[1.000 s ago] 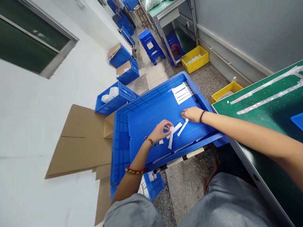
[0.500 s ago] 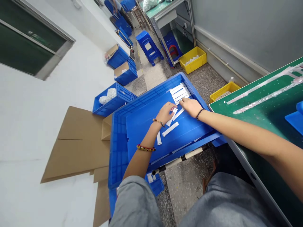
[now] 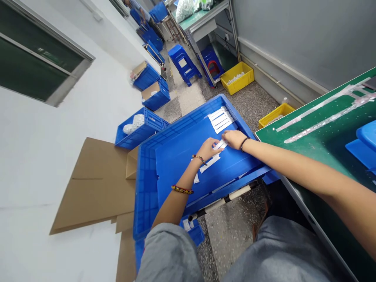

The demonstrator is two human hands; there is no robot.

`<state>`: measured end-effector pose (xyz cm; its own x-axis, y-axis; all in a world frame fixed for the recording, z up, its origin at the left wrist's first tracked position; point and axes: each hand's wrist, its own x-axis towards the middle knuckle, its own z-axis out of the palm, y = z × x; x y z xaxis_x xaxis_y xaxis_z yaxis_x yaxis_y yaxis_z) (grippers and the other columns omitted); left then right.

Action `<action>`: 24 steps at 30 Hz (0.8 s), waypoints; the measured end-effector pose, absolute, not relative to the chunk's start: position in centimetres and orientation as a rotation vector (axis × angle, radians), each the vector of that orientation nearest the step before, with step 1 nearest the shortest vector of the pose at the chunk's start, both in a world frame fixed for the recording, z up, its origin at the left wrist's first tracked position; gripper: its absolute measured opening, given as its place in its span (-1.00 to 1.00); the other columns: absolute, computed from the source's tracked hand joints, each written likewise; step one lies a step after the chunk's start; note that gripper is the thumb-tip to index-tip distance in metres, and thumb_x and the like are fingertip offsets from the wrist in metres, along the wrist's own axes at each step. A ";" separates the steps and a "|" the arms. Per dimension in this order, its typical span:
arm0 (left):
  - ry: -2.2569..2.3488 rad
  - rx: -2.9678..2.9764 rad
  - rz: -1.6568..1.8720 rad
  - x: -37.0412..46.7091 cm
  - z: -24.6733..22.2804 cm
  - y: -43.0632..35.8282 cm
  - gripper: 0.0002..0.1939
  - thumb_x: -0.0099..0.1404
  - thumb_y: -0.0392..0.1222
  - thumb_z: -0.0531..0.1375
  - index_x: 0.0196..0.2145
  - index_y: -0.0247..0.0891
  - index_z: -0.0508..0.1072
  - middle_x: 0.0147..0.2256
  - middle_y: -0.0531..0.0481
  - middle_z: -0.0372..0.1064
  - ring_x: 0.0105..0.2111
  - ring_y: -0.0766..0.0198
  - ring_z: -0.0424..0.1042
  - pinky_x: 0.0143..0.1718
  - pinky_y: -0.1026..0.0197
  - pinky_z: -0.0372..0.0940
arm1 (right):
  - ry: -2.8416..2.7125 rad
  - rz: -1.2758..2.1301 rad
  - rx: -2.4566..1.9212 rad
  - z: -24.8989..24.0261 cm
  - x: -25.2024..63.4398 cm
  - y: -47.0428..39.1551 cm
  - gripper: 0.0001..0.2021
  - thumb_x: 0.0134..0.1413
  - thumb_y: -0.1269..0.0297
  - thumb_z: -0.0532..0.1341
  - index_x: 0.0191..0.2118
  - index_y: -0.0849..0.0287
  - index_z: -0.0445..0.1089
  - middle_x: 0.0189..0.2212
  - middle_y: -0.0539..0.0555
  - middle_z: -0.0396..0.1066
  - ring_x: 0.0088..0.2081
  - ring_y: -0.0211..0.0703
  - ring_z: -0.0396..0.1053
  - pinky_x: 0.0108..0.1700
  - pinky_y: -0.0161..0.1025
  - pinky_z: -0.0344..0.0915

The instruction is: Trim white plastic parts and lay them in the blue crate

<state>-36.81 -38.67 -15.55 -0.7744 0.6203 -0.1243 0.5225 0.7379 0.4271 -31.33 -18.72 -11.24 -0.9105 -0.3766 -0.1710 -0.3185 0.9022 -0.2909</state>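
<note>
My right hand (image 3: 234,139) is closed with its fingertips on the upper end of a flat white strip (image 3: 221,144). At that strip's lower end my left hand (image 3: 207,149) curls its thumb and fingers round it. Just beyond both hands, several white strips (image 3: 220,120) lie side by side in a neat row on the blue sheet (image 3: 176,156) inside a large blue crate (image 3: 143,188). Below my left hand rests a loose strip (image 3: 209,163), and another strip (image 3: 196,179) is partly hidden behind my left wrist.
A green-topped table (image 3: 323,133) stands at the right against the crate. Beyond are yellow bins (image 3: 237,78), a blue stool (image 3: 183,64) and smaller blue crates (image 3: 141,127). Cardboard sheets (image 3: 94,188) lean on the left wall. A person (image 3: 138,9) is far back.
Both hands have moved slightly towards me, away from the row of strips, and now meet at one strip. The strips in the row now show uncovered.
</note>
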 end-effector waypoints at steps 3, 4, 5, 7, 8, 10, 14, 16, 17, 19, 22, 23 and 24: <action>2.724 0.906 0.569 -36.8 -16.2 -37.1 -0.77 0.18 -0.19 0.30 -0.18 -0.26 0.52 -0.22 -0.06 0.44 -0.33 0.24 0.41 -0.25 0.19 0.38 | 2.889 -0.386 -0.508 -10.8 -31.1 -18.7 -0.75 0.36 0.35 0.11 0.06 0.28 0.38 0.04 0.23 0.40 0.07 -0.03 0.38 0.05 -0.08 0.36; 2.739 0.905 0.575 -37.0 -16.3 -36.6 -0.81 0.19 -0.23 0.27 -0.20 -0.26 0.52 -0.23 -0.06 0.43 -0.32 0.24 0.41 -0.24 0.19 0.38 | 2.904 -0.382 -0.487 -10.7 -31.0 -18.6 -0.74 0.37 0.35 0.10 0.07 0.30 0.38 0.04 0.25 0.40 0.09 -0.02 0.37 0.06 -0.08 0.35; 2.754 0.903 0.578 -37.2 -16.4 -36.0 -0.85 0.21 -0.25 0.25 -0.23 -0.27 0.52 -0.25 -0.06 0.42 -0.32 0.23 0.41 -0.22 0.18 0.38 | 2.913 -0.375 -0.461 -10.7 -30.9 -18.6 -0.73 0.37 0.34 0.09 0.08 0.30 0.37 0.04 0.26 0.40 0.09 -0.01 0.37 0.06 -0.07 0.34; 2.778 0.909 0.578 -37.6 -16.4 -35.1 -0.89 0.22 -0.28 0.22 -0.27 -0.27 0.51 -0.28 -0.06 0.40 -0.30 0.20 0.40 -0.18 0.15 0.37 | 2.906 -0.350 -0.413 -10.7 -30.9 -18.6 -0.71 0.38 0.28 0.10 0.09 0.29 0.36 0.01 0.23 0.43 0.04 -0.03 0.41 0.04 -0.04 0.36; 2.786 0.919 0.575 -37.7 -16.3 -34.8 -0.89 0.22 -0.28 0.22 -0.27 -0.27 0.52 -0.28 -0.06 0.39 -0.28 0.18 0.40 -0.15 0.12 0.37 | 2.893 -0.336 -0.398 -10.8 -30.9 -18.6 -0.71 0.38 0.25 0.11 0.09 0.28 0.36 -0.01 0.21 0.44 0.00 -0.05 0.43 0.03 -0.04 0.38; 2.794 0.952 0.567 -37.6 -16.0 -34.6 -0.83 0.22 -0.24 0.23 -0.21 -0.26 0.52 -0.23 -0.09 0.39 -0.21 0.14 0.39 -0.07 0.08 0.35 | 2.863 -0.313 -0.387 -10.9 -30.9 -18.6 -0.69 0.36 0.18 0.14 0.07 0.27 0.38 -0.03 0.17 0.46 -0.04 -0.08 0.45 0.01 -0.02 0.40; 2.765 1.003 0.534 -36.7 -15.6 -35.5 -0.63 0.17 -0.11 0.31 -0.06 -0.23 0.49 -0.10 -0.12 0.36 -0.12 0.08 0.37 -0.01 0.03 0.33 | 2.824 -0.303 -0.406 -10.8 -31.0 -18.7 -0.68 0.32 0.14 0.17 0.01 0.27 0.44 -0.04 0.22 0.49 -0.01 -0.02 0.46 0.02 -0.04 0.37; 2.723 1.017 0.522 -36.3 -15.6 -36.2 -0.59 0.18 -0.06 0.32 -0.03 -0.21 0.48 -0.10 -0.10 0.35 -0.19 0.13 0.38 -0.05 0.06 0.35 | 2.799 -0.320 -0.437 -10.7 -31.1 -18.6 -0.70 0.27 0.16 0.19 -0.03 0.25 0.49 -0.07 0.25 0.52 0.00 0.03 0.47 0.01 -0.11 0.36; 2.701 1.025 0.521 -36.2 -15.6 -36.5 -0.57 0.19 -0.03 0.31 -0.01 -0.21 0.47 -0.09 -0.10 0.34 -0.21 0.15 0.38 -0.07 0.08 0.36 | 2.787 -0.332 -0.453 -10.7 -31.2 -18.5 -0.71 0.23 0.16 0.21 -0.05 0.23 0.51 -0.09 0.25 0.53 0.01 0.05 0.47 -0.01 -0.15 0.36; 2.667 1.045 0.526 -36.1 -15.4 -37.0 -0.47 0.17 0.04 0.34 0.05 -0.20 0.44 -0.03 -0.12 0.31 -0.19 0.15 0.38 -0.06 0.08 0.36 | 2.774 -0.356 -0.463 -10.6 -31.2 -18.4 -0.71 0.18 0.16 0.24 -0.06 0.19 0.53 -0.10 0.24 0.54 0.01 0.06 0.48 -0.03 -0.20 0.35; 2.626 1.080 0.533 -36.2 -15.1 -37.7 -0.24 -0.01 0.13 0.45 0.10 -0.19 0.41 0.01 -0.14 0.27 -0.07 0.05 0.36 0.01 0.03 0.35 | 2.801 -0.386 -0.409 -10.5 -31.5 -18.3 -0.69 0.24 0.18 0.16 -0.03 0.21 0.52 -0.07 0.28 0.53 0.01 0.07 0.47 -0.03 -0.20 0.34; 2.611 1.092 0.533 -36.2 -15.0 -37.8 -0.23 -0.05 0.11 0.47 0.09 -0.17 0.42 0.01 -0.13 0.27 -0.06 0.04 0.36 0.02 0.02 0.35 | 2.818 -0.399 -0.381 -10.4 -31.6 -18.3 -0.67 0.27 0.19 0.11 -0.02 0.22 0.51 -0.07 0.29 0.53 0.02 0.07 0.47 -0.03 -0.20 0.34; 2.598 1.102 0.532 -36.2 -14.9 -37.9 -0.25 -0.06 0.09 0.48 0.07 -0.15 0.43 0.00 -0.11 0.28 -0.07 0.05 0.36 0.01 0.03 0.35 | 2.834 -0.412 -0.352 -10.3 -31.8 -18.3 -0.66 0.30 0.20 0.07 -0.01 0.23 0.50 -0.06 0.30 0.52 0.02 0.08 0.47 -0.03 -0.19 0.34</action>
<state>-36.22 -37.92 -14.94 -0.6749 0.7309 -0.1013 0.6322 0.6435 0.4315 -31.75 -18.31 -10.29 -0.9381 -0.2717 -0.2147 -0.1993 0.9306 -0.3071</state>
